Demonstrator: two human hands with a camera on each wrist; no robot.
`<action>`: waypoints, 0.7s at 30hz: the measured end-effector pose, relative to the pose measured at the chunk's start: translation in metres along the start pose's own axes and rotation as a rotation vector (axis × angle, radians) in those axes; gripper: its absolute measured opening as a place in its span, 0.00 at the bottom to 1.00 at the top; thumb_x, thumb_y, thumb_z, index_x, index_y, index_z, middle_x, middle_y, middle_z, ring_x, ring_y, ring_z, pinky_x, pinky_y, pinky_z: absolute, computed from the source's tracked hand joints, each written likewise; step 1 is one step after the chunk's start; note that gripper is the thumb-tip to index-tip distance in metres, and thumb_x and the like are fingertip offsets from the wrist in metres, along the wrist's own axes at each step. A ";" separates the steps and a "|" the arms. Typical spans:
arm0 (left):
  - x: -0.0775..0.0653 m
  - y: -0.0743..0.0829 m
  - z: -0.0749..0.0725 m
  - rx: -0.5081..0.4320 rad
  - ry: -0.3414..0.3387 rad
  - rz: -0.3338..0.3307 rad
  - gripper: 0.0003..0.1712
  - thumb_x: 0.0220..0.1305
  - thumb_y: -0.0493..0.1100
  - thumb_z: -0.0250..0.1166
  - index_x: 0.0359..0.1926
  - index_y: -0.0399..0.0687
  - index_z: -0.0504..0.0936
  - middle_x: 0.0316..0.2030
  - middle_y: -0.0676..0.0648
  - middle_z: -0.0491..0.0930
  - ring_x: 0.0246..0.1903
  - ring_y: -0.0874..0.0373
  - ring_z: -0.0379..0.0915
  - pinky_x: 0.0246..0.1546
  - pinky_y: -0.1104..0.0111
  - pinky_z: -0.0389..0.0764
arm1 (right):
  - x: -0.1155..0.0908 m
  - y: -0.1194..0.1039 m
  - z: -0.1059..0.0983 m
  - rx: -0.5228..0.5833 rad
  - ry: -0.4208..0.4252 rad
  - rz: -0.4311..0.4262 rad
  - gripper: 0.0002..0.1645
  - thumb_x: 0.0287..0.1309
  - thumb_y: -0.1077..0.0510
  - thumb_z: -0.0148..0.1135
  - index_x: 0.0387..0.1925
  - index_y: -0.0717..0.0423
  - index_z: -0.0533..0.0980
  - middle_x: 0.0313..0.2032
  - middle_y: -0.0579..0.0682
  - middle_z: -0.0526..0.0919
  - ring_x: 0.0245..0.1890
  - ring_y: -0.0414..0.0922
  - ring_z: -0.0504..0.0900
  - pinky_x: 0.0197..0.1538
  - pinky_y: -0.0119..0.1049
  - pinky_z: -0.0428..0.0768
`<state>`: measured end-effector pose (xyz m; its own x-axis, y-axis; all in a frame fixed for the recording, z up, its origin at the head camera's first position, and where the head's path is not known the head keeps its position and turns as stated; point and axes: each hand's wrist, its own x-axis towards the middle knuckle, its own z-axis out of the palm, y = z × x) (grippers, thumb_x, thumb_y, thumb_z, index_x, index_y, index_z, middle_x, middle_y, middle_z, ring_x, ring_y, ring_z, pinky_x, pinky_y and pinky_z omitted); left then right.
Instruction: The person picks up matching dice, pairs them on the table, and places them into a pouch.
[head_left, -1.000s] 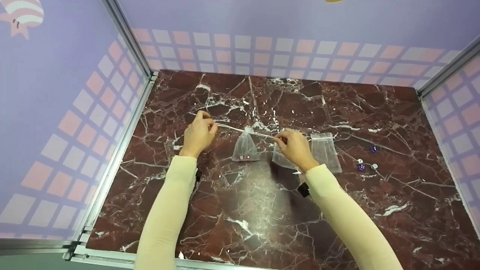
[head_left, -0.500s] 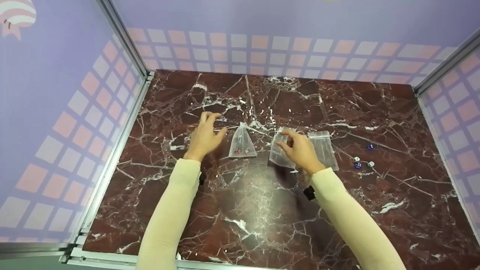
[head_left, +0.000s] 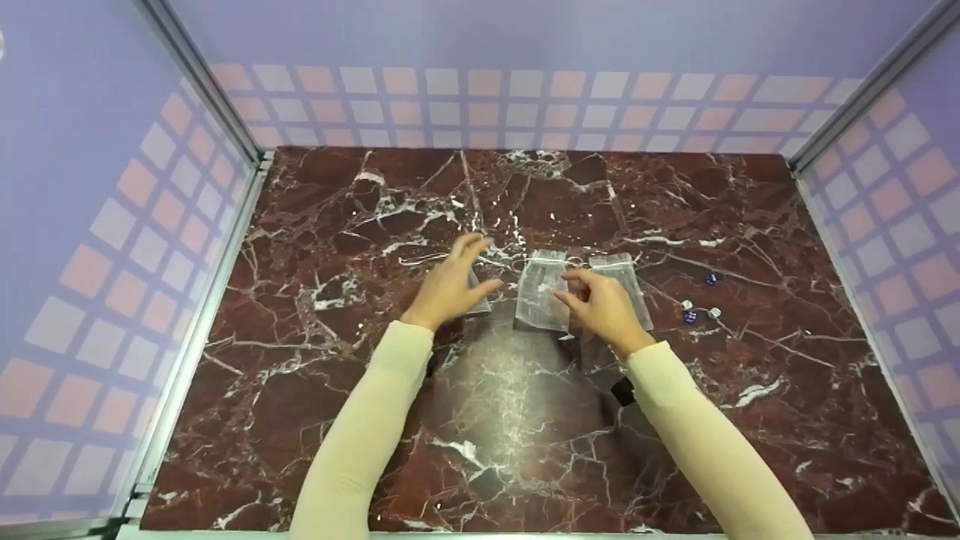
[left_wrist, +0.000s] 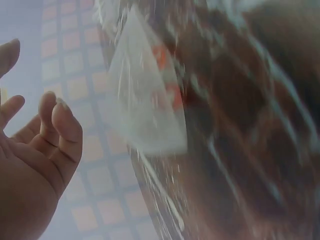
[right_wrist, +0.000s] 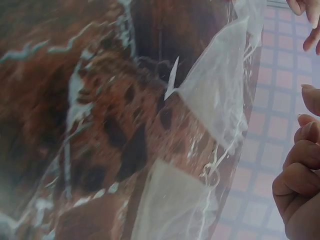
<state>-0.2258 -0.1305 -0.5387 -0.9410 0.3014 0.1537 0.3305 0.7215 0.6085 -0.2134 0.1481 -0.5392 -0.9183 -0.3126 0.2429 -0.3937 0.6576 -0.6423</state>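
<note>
My left hand is over a small sheer drawstring bag, fingers spread and holding nothing. That bag is mostly hidden by the hand in the head view. In the left wrist view red dice show through its mesh. My right hand is raised near a second sheer bag, thumb and index finger apart with nothing between them. A third bag lies just right of that one, partly covered by the right hand. Both of these bags look flat in the right wrist view.
To the right on the marbled tabletop lie blue dice and white dice. A pale drawstring trails left of the left hand. Tiled-pattern panels enclose the table at the back and sides.
Both hands were pulling the filled bag's drawstring ends apart, and have let go. The left hand has moved right, over the bag; the right hand stays near the middle bag. The head view has shifted.
</note>
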 end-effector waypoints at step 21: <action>0.032 0.028 0.064 0.125 -0.322 0.114 0.39 0.57 0.52 0.73 0.69 0.51 0.72 0.73 0.47 0.59 0.63 0.44 0.69 0.60 0.54 0.73 | -0.037 0.046 -0.032 -0.083 0.059 0.116 0.11 0.55 0.65 0.67 0.42 0.62 0.84 0.18 0.45 0.73 0.19 0.43 0.70 0.25 0.40 0.69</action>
<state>-0.2422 -0.0606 -0.5669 -0.8332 0.5506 -0.0500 0.4570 0.7368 0.4983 -0.1984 0.2120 -0.5543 -0.9576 -0.1918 0.2149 -0.2848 0.7419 -0.6071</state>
